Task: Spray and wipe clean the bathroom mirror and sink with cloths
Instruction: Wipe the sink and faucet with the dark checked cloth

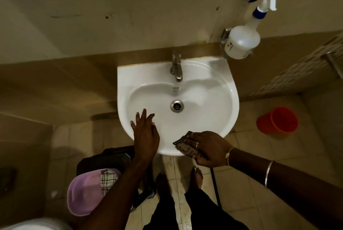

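Shows the sink [219,88] from above, with tap [176,68] at 12 o'clock and drain [177,106] at centre. Places the right hand [209,149] on the front rim at 5 o'clock from the drain, fingers laid out straight and pressing a dark patterned cloth [182,145] onto the porcelain. Places the left hand [145,133] at 7 o'clock, fingers spread and released, grasping nothing. Cannot tell whether it touches the bowl's inner slope or sits just above it.

Progress, as a judgement: probably mid-wipe on the sink, working along the near rim. Appears white and unmarked across bowl and deck, though any spray film is too faint to confirm. Leaves the mirror out of view, so gives no reading of that half of the task. Finds the spray bottle [241,42] parked in a wall holder at 2 o'clock, well apart from both hands. Finds a checked cloth [107,178] lying in a purple basin [83,192] low at 7 o'clock.

Room for moving: open along the curved front edge from 4 to 8 o'clock. Bounded at 12 o'clock by the wall ledge and the tap, an obstacle to work around. Orange bucket [278,120] on the floor at 3 o'clock, well apart from the wiping path.
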`<move>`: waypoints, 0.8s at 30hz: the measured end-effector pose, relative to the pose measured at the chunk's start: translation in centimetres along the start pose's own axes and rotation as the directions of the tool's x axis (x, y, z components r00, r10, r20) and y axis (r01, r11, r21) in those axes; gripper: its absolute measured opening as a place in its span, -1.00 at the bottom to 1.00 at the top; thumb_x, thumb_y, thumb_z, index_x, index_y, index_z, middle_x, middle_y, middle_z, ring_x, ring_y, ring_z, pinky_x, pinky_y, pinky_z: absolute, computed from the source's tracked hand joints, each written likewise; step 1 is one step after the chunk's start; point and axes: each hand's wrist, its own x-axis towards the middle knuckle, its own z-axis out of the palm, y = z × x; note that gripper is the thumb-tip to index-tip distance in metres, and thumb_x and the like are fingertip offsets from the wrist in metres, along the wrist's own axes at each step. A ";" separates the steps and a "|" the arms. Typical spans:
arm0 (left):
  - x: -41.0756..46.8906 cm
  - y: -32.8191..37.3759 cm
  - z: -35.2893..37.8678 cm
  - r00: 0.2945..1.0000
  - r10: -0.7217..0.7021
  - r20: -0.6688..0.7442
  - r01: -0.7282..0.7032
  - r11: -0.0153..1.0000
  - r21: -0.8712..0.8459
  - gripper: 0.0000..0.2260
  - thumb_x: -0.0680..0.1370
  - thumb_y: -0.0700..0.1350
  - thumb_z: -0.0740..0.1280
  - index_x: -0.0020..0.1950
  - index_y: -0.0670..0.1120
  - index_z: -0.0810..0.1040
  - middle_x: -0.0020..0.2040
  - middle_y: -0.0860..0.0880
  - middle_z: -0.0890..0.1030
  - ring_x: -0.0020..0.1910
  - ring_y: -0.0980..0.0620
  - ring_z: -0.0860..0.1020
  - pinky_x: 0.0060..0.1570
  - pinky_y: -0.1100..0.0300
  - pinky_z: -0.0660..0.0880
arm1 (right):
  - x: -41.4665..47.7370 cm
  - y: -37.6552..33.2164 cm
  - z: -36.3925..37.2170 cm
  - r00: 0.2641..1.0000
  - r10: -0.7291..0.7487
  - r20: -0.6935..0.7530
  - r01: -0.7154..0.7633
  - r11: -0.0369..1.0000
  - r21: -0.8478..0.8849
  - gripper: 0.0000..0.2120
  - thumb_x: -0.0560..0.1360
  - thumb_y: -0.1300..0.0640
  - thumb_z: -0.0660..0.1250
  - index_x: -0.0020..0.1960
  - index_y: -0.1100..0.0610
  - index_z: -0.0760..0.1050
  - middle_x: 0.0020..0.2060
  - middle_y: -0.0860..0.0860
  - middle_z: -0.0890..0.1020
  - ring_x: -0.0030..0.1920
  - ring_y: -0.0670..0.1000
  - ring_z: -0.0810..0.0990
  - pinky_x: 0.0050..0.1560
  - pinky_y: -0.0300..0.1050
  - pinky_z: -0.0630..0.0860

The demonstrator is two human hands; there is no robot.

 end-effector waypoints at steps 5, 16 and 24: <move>-0.1 0.8 1.5 0.996 0.011 0.084 -0.013 1.000 0.028 -0.66 0.66 -0.23 0.19 0.44 -0.10 0.47 0.57 -0.14 0.30 0.60 -0.20 0.14 0.58 -0.13 -0.04 | -2.5 4.0 -1.9 0.999 -0.025 -0.036 0.024 0.999 -0.039 -0.46 0.55 -0.16 0.25 0.48 -0.01 0.44 0.37 0.01 0.59 0.39 0.04 0.52 0.30 0.05 0.49; -0.2 0.7 2.8 0.998 -0.027 0.056 0.021 0.995 0.095 -0.67 0.65 -0.20 0.20 0.41 -0.07 0.49 0.52 -0.11 0.39 0.58 -0.18 0.21 0.57 -0.14 0.07 | -3.7 15.6 -4.9 0.999 0.017 -0.029 -0.022 0.982 -0.185 -0.57 0.63 -0.10 0.17 0.47 -0.11 0.46 0.42 -0.03 0.54 0.53 0.07 0.36 0.58 0.17 0.16; -0.2 0.7 3.1 1.000 -0.002 0.005 0.002 0.995 0.102 -0.66 0.62 -0.26 0.21 0.40 -0.10 0.50 0.51 -0.12 0.41 0.57 -0.19 0.23 0.54 -0.20 0.15 | -0.4 21.5 -7.3 0.995 0.102 -0.012 -0.101 0.955 -0.280 -0.39 0.65 -0.20 -0.04 0.62 0.03 0.24 0.65 0.02 0.14 0.66 0.10 -0.01 0.59 0.33 -0.02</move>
